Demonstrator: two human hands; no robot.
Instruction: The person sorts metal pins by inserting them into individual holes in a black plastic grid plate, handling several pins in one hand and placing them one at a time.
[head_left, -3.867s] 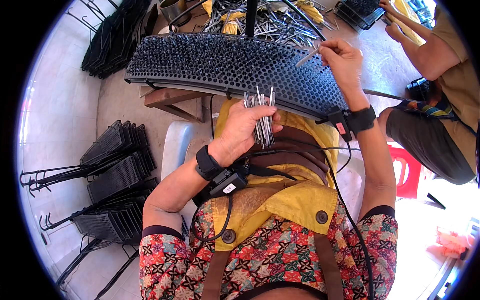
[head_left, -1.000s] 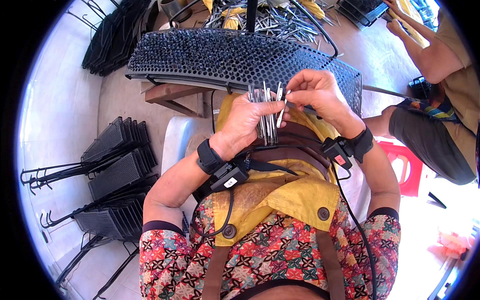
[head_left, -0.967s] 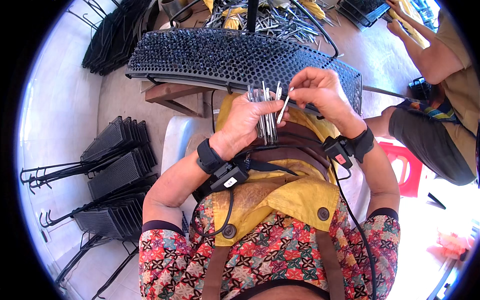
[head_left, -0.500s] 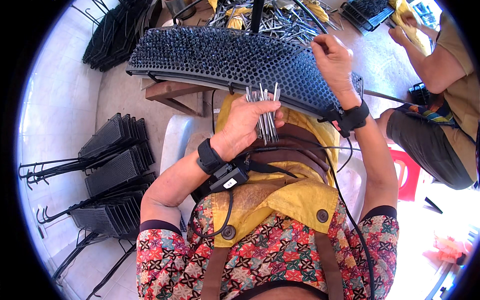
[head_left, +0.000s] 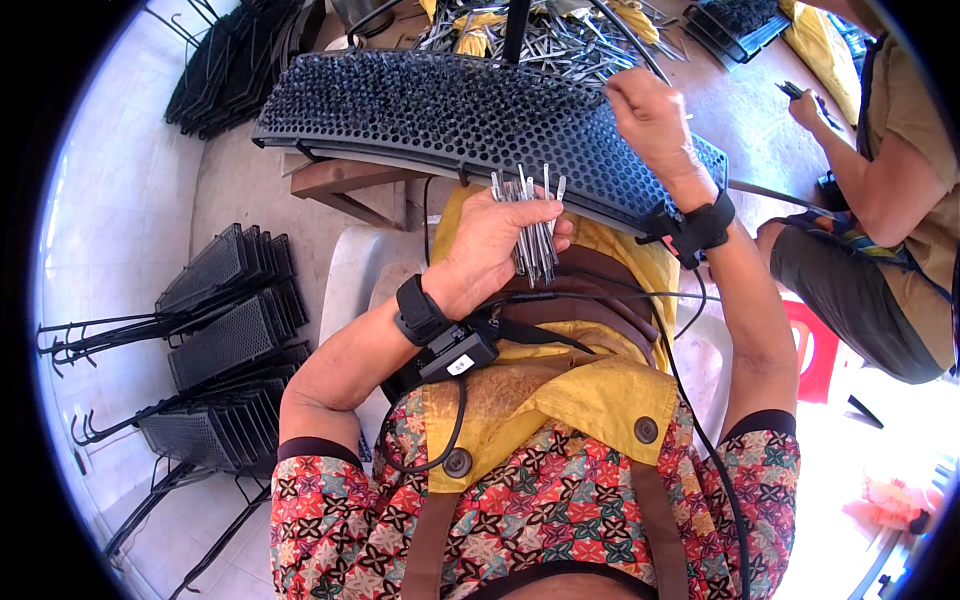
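A bundle of thin silvery metal sticks (head_left: 537, 250) is clasped in my left hand (head_left: 490, 235), thumb across them, just in front of the rack's near edge. The rack is a long black perforated rack (head_left: 590, 150). Dark pieces fill many holes on its left and middle, while open round holes show on the right. Over the right part of that rack hovers my right hand (head_left: 652, 125), its fingers curled closed. A small pale tip shows at the side of this hand, but what it belongs to is hidden.
Behind the rack lies a heap of loose metal sticks (head_left: 560, 45) with yellow cloth. Stacked black racks (head_left: 225, 350) with long hooks stand at the left. At the right sits a co-worker (head_left: 900, 170) holding dark sticks, near a red stool (head_left: 815, 345). A black cable (head_left: 700, 430) crosses my front.
My right hand has shifted slightly left over the rack, its fingers curling further. The left hand stays put with its bundle. The co-worker's arm has moved, and dark sticks now show in that hand.
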